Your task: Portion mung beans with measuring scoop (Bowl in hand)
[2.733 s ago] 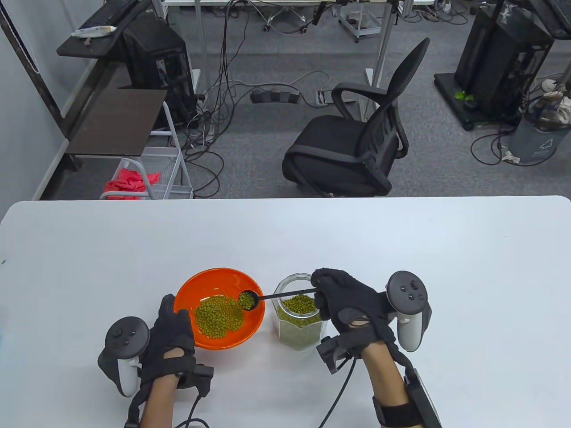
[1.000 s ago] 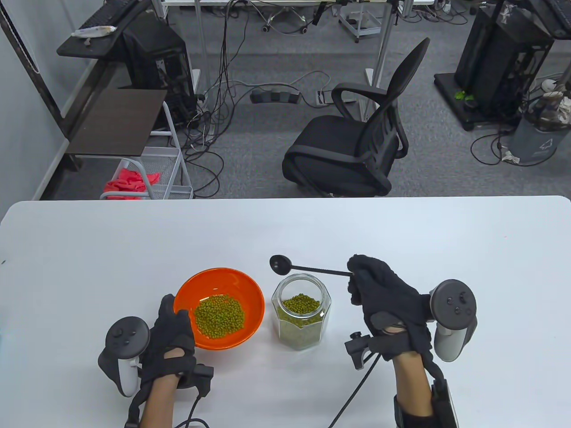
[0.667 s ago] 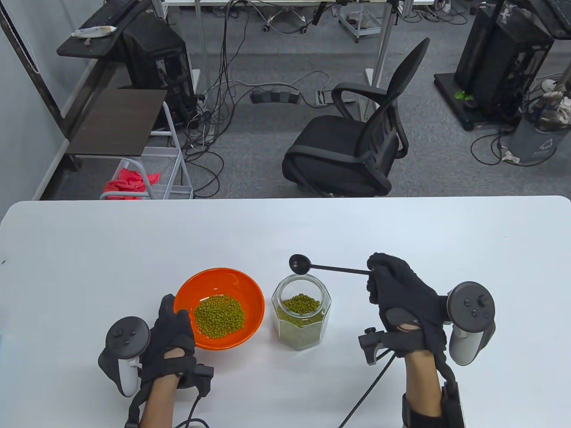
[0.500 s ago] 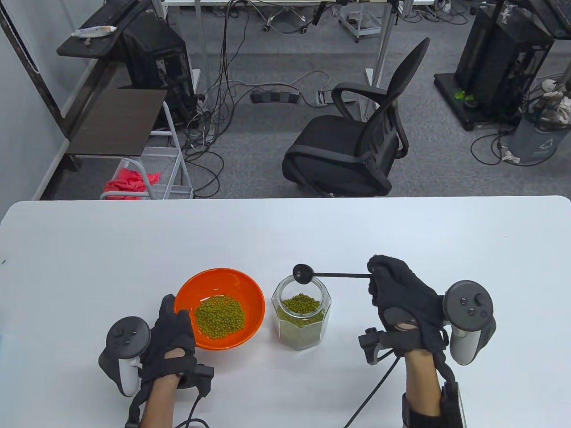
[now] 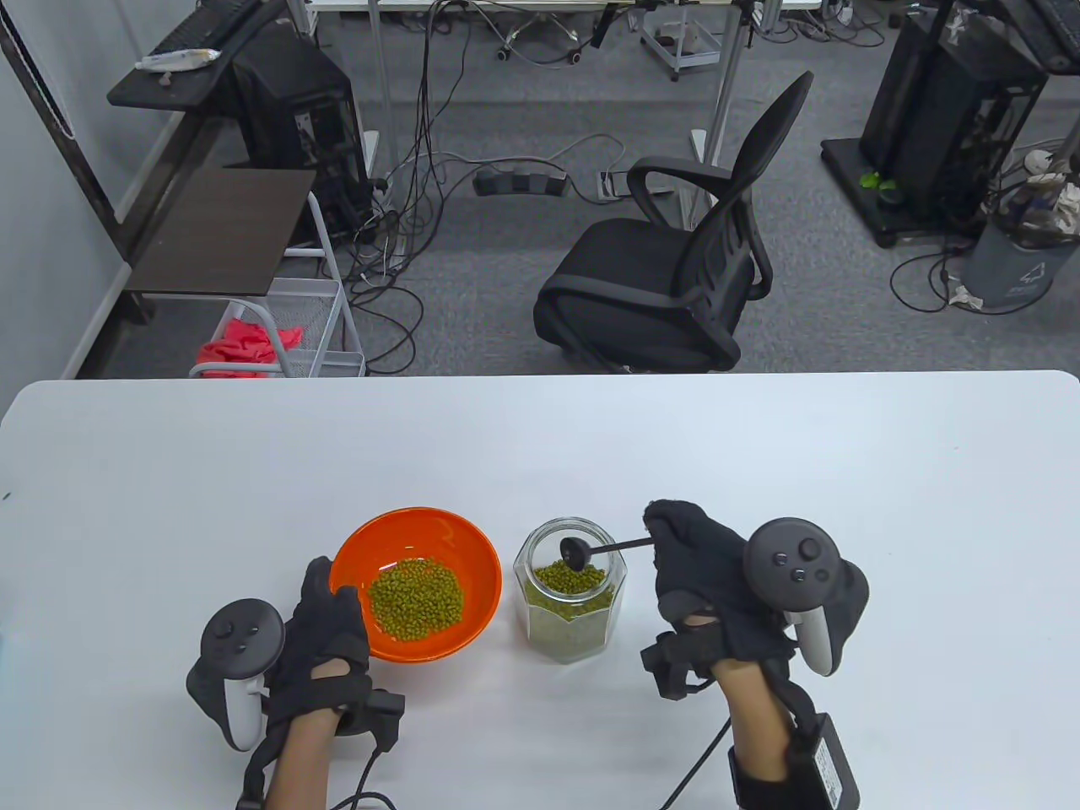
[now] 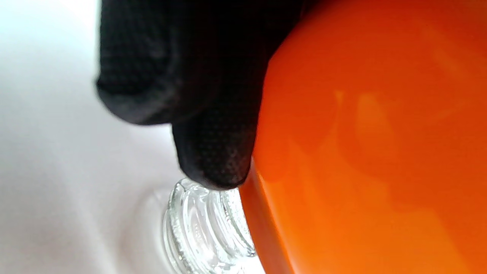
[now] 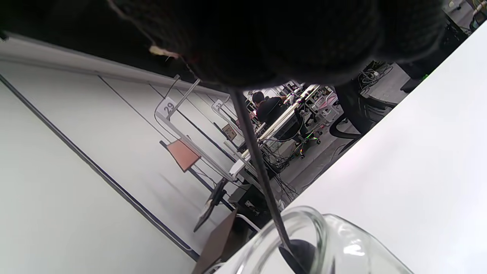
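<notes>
An orange bowl point(image 5: 439, 531) with a heap of mung beans point(image 5: 415, 597) stands on the white table, and my left hand point(image 5: 325, 612) grips its near-left rim. In the left wrist view a gloved finger point(image 6: 213, 152) lies against the bowl's outer wall point(image 6: 361, 152). To its right stands a glass jar point(image 5: 570, 624) partly filled with mung beans. My right hand point(image 5: 679, 544) pinches the handle of a black measuring scoop point(image 5: 578, 553), whose head sits inside the jar's mouth just above the beans. The right wrist view shows the scoop handle point(image 7: 258, 163) running down into the jar point(image 7: 323, 236).
The white table point(image 5: 844, 472) stretches to the far edge. Behind it stand a black office chair point(image 5: 675, 278), a wire cart with red cloth point(image 5: 253, 342) and cables on the floor. Another person sits at a distant desk point(image 7: 272, 106).
My right hand tipped the full scoop over the bowl, carried it empty to the right past the jar, then came back left and lowered its head into the jar. The left hand stayed put.
</notes>
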The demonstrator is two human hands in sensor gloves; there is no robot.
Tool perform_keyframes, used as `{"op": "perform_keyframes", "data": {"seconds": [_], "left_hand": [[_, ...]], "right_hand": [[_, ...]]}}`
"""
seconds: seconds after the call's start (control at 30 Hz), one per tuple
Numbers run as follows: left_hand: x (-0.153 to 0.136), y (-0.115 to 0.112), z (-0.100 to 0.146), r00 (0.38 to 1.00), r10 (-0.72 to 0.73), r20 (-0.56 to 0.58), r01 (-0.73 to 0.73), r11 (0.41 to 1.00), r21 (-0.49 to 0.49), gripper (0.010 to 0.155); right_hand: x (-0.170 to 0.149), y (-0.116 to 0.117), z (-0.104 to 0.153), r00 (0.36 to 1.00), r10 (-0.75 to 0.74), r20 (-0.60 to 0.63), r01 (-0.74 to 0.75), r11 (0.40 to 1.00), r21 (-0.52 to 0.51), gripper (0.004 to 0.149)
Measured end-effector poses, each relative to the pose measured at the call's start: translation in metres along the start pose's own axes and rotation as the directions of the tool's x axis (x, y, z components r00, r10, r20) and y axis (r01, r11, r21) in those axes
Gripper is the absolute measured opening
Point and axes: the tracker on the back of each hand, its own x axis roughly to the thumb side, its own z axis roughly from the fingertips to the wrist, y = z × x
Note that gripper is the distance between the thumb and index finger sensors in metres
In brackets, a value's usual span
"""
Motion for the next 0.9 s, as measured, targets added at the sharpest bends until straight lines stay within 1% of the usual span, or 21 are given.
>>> {"op": "perform_keyframes", "data": {"seconds": [0.23,0.33,0.47,0.57,0.63,0.8,0.9], "left_hand": [[0.000,0.000,0.000,1.000,-0.001,0.000,0.001,1.000,-0.002,0.063],[0.000,0.000,0.000,1.000,-0.001,0.000,0.001,1.000,-0.002,0.063],[0.000,-0.001,0.000,1.000,-0.001,0.001,0.001,1.000,-0.004,0.063],[0.000,-0.001,0.000,1.000,-0.002,0.001,0.002,1.000,-0.004,0.063],[0.000,-0.001,0.000,1.000,-0.001,0.002,0.001,1.000,-0.005,0.063],[0.001,-0.001,0.000,1.000,-0.002,0.003,0.002,1.000,-0.006,0.063],[0.001,-0.001,0.000,1.000,-0.002,0.004,0.002,1.000,-0.006,0.063]], "right_hand": [[0.012,0.033,0.002,0.983,0.174,0.054,-0.176,0.984,0.031,0.038],[0.016,0.044,0.003,0.972,0.221,0.080,-0.223,0.974,0.022,0.038],[0.016,0.056,0.004,0.960,0.261,0.097,-0.266,0.963,0.039,0.038],[0.014,0.063,0.003,0.963,0.251,0.102,-0.258,0.963,0.071,0.038],[0.011,0.066,0.001,0.969,0.228,0.091,-0.237,0.965,0.114,0.038],[-0.001,0.068,-0.003,0.994,0.105,0.025,-0.108,0.981,0.161,0.038],[-0.010,0.066,-0.006,0.999,0.005,-0.039,0.003,0.983,0.185,0.039]]}}
